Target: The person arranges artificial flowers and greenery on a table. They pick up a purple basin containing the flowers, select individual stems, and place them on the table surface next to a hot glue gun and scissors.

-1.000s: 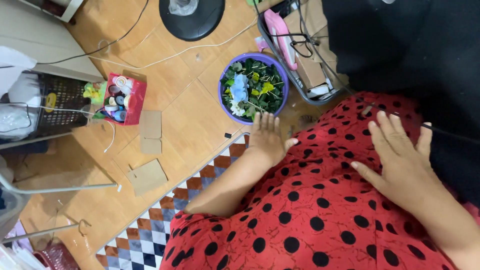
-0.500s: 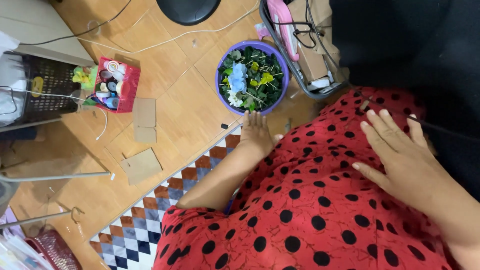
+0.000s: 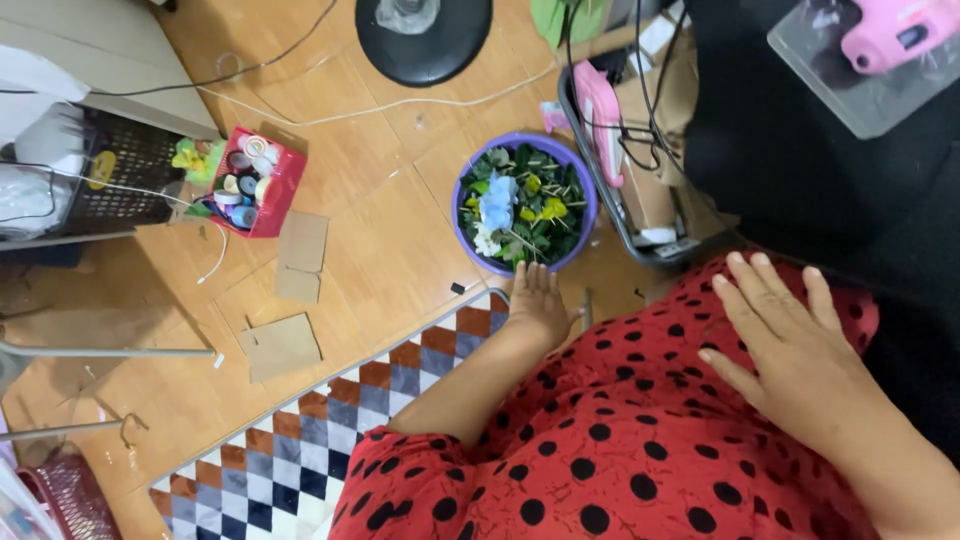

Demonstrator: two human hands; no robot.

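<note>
My left hand point(image 3: 537, 305) lies flat, palm down, on the floor at the edge of a checkered mat point(image 3: 300, 440), just below a purple bowl point(image 3: 580, 235) filled with green leaves and small blue, white and yellow flowers. Its fingers are spread and it holds nothing. My right hand point(image 3: 785, 345) rests open on my red dress with black dots point(image 3: 620, 440), fingers apart and empty.
A red box of tape rolls point(image 3: 250, 182) stands at the left on the wooden floor, with cardboard pieces point(image 3: 290, 300) near it. A dark tray with a pink tool and cables point(image 3: 620, 130) sits right of the bowl. A black round stand base point(image 3: 425, 35) is at the top.
The view has shifted so the bowl and boxes sit lower in frame. My left hand stays flat on the floor near the bowl; my right hand stays on the dress.
</note>
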